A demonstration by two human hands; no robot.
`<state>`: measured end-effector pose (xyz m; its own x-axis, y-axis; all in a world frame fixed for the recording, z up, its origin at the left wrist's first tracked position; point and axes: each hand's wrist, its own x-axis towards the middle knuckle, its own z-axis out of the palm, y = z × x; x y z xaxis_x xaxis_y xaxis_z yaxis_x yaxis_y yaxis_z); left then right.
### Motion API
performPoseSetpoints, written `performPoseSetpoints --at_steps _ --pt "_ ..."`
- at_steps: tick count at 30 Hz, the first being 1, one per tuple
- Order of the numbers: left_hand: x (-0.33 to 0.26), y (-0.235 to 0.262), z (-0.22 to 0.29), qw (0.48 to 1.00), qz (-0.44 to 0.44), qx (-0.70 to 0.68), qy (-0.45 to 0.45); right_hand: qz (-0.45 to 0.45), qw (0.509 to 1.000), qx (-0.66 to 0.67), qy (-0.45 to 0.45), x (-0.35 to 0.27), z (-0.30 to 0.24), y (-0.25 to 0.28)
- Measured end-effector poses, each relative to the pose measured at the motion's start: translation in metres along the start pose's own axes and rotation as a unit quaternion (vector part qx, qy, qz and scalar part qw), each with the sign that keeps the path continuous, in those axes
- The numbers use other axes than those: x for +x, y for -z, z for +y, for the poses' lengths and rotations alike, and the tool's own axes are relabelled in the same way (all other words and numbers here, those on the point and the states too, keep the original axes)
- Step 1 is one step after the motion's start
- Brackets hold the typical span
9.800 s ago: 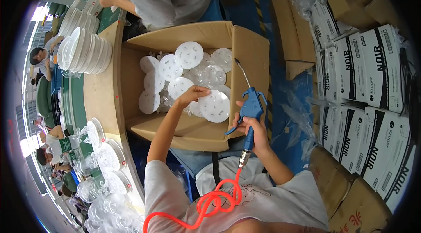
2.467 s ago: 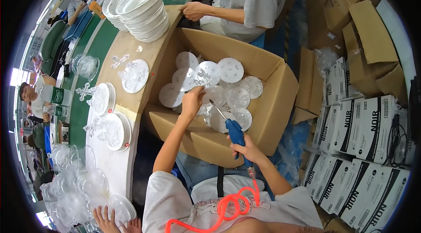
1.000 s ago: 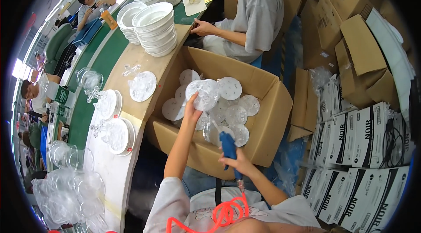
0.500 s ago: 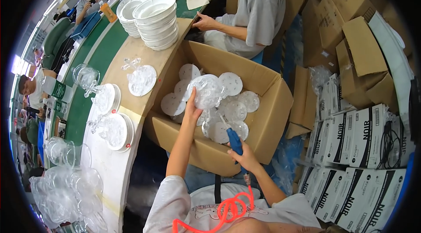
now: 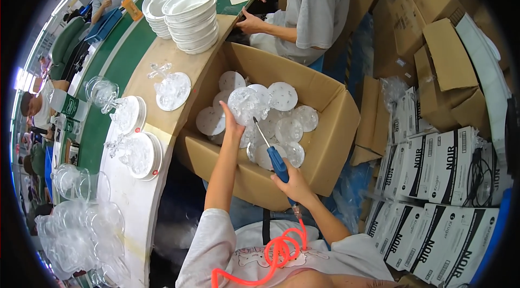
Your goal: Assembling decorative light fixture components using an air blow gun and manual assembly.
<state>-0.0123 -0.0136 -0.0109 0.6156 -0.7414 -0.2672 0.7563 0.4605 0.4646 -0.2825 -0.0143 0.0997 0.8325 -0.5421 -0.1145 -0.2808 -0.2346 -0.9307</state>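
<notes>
A clear, round plastic piece (image 5: 246, 105) sits up over the open cardboard box (image 5: 331, 139), above the other pieces in there. The left hand (image 5: 232, 125) grips it by its lower left edge, most of the fingers hidden behind it. The right hand (image 5: 292, 182) is wrapped around a blue air gun (image 5: 278, 164), whose thin metal nozzle (image 5: 261, 132) points up at the piece's lower right edge; from here I can't tell whether the tip touches. A red hose (image 5: 281, 250) loops from the gun's lower end, in front of the person's shirt.

Inside the box, white discs (image 5: 283, 96) and more clear rounds lie overlapping. To the left, the curved worktop (image 5: 135, 201) carries tall stacks of white dishes (image 5: 189, 22), some white discs topped with clear parts (image 5: 142, 155), and a heap of clear plastic (image 5: 81, 234). Just beyond the box sits a co-worker in a grey shirt (image 5: 322, 6). White cartons (image 5: 428, 163) are piled at the right.
</notes>
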Motion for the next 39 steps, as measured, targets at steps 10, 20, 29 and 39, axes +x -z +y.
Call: performPoseSetpoints --at_steps 10,20,29,39 --pt "-0.012 -0.014 -0.001 0.999 0.028 0.002 0.029 -0.055 0.998 -0.032 0.006 0.007 -0.002 -0.004" --pt "-0.007 -0.009 0.003 0.999 -0.008 -0.031 -0.010 -0.042 0.999 -0.007 -0.031 -0.013 -0.001 0.015" --pt "-0.011 -0.008 0.002 0.999 -0.020 -0.021 -0.015 -0.016 0.999 -0.006 -0.045 -0.008 -0.004 0.026" --pt "-0.015 -0.013 0.001 0.996 0.004 0.085 -0.008 0.008 0.999 0.021 -0.048 0.002 0.000 0.030"
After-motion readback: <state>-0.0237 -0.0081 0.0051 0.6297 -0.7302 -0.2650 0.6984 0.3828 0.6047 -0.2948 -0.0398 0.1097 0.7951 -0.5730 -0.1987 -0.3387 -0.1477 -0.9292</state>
